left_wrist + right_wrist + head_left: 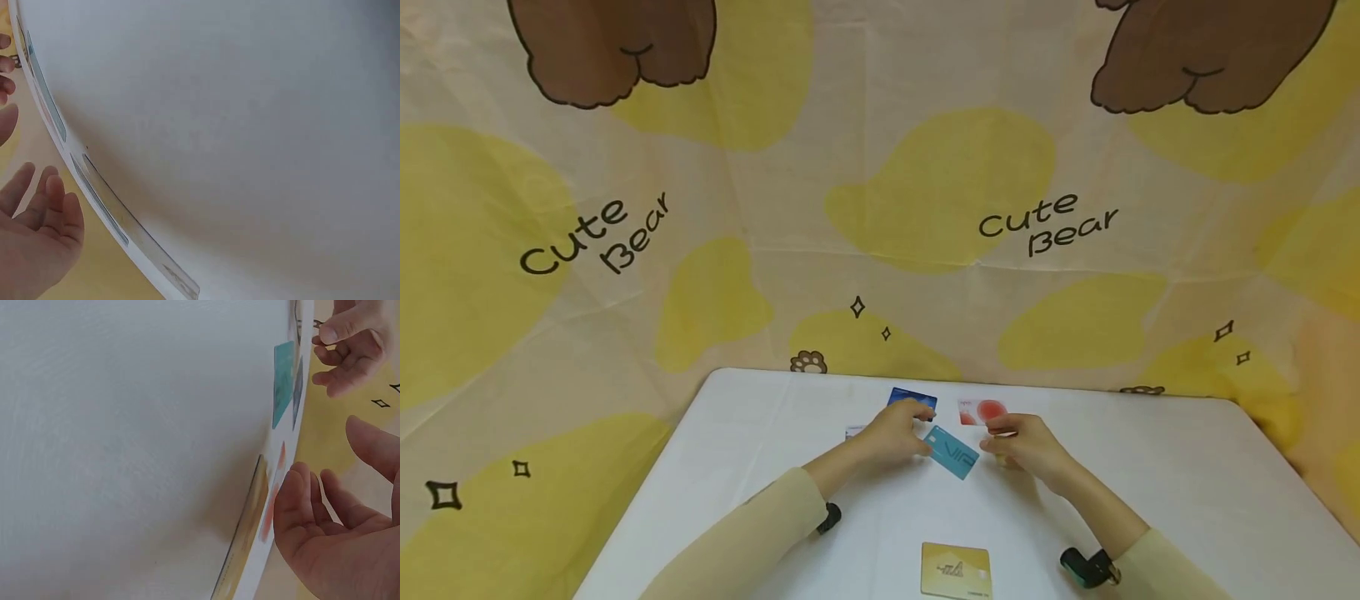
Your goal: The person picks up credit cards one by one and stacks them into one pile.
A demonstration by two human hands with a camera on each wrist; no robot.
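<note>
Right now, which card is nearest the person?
The gold card, lowest in the head view; the teal card, blue card and red-and-white card are all farther back on the table.

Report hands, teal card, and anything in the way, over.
Left hand and right hand empty, fingers loosely bent. Teal card on white table, between them. No other card on it; blue card partly hidden behind left hand.

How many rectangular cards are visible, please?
At least 5: blue card, red-white card at back; teal card, pale card beside left hand; gold card nearest; others possibly hidden.
</note>
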